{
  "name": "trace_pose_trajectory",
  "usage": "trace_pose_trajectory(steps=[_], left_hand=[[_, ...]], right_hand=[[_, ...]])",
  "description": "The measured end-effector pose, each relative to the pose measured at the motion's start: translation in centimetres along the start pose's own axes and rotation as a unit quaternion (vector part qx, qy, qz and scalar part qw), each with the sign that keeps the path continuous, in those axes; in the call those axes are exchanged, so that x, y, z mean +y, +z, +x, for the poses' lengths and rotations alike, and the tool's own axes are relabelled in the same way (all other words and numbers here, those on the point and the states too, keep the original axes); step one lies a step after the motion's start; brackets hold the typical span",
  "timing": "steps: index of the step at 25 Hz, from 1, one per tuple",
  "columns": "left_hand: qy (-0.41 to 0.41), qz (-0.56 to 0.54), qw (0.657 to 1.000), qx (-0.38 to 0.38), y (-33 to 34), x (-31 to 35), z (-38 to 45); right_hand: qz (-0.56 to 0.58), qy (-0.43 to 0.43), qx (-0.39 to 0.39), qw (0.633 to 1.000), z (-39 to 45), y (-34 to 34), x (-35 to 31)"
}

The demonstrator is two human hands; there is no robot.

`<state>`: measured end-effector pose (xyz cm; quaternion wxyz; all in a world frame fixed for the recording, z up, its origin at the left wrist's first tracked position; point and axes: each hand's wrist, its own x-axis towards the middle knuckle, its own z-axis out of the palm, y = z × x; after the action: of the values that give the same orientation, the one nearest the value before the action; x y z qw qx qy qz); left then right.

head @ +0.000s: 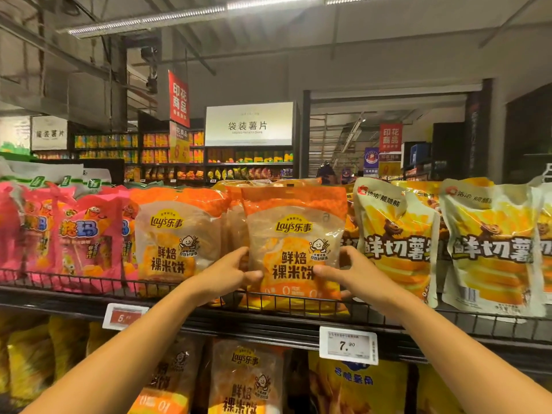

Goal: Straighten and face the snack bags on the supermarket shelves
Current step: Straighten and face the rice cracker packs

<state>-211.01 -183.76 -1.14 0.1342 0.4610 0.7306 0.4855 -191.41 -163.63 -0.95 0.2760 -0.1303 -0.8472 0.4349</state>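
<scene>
An orange Lay's rice-cracker bag (pixel 294 234) stands upright on the top shelf, facing me, behind the wire front rail (pixel 89 282). My left hand (pixel 233 271) grips its lower left edge, thumb on the front and fingers behind. My right hand (pixel 348 271) grips its lower right edge the same way. A second orange Lay's bag (pixel 176 234) stands just to the left, tilted slightly. Pink snack bags (pixel 80 234) fill the shelf's left end. Yellow-and-white potato-chip bags (pixel 397 237) (pixel 493 249) stand to the right.
Price tags hang on the shelf lip: a red one (pixel 125 316) and a white one (pixel 348 345). More Lay's bags (pixel 245 380) and yellow bags (pixel 355 386) sit on the shelf below. Further aisles, shelves and hanging signs (pixel 249 124) lie beyond.
</scene>
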Motion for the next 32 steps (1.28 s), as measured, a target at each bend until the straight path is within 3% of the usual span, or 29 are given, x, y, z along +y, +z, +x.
trace_pose_trajectory(steps=[2, 12, 18, 23, 27, 32], left_hand=[[-0.02, -0.002, 0.999, -0.025, -0.6, 0.0, 0.1], [0.001, 0.0, 1.0, -0.021, -0.7, -0.8, 0.0], [0.072, 0.099, 0.99, 0.067, 1.2, -1.1, -1.1], [0.088, 0.262, 0.953, 0.127, 2.1, -1.8, -2.1], [0.064, 0.28, 0.945, 0.157, 2.3, -2.7, -2.8], [0.043, 0.244, 0.959, 0.136, 2.2, -3.6, -3.7]], right_hand=[[0.033, 0.021, -0.007, 0.999, 0.0, -0.2, -0.1], [-0.014, 0.016, 0.054, 0.998, -0.8, 0.8, -0.4], [-0.154, -0.011, 0.112, 0.982, -1.9, 2.5, -0.3], [-0.265, -0.005, 0.154, 0.952, -2.6, 2.8, 0.5], [-0.281, -0.011, 0.151, 0.948, -2.7, 2.6, 0.7], [-0.318, -0.015, 0.149, 0.936, -3.0, 2.9, 0.6]])
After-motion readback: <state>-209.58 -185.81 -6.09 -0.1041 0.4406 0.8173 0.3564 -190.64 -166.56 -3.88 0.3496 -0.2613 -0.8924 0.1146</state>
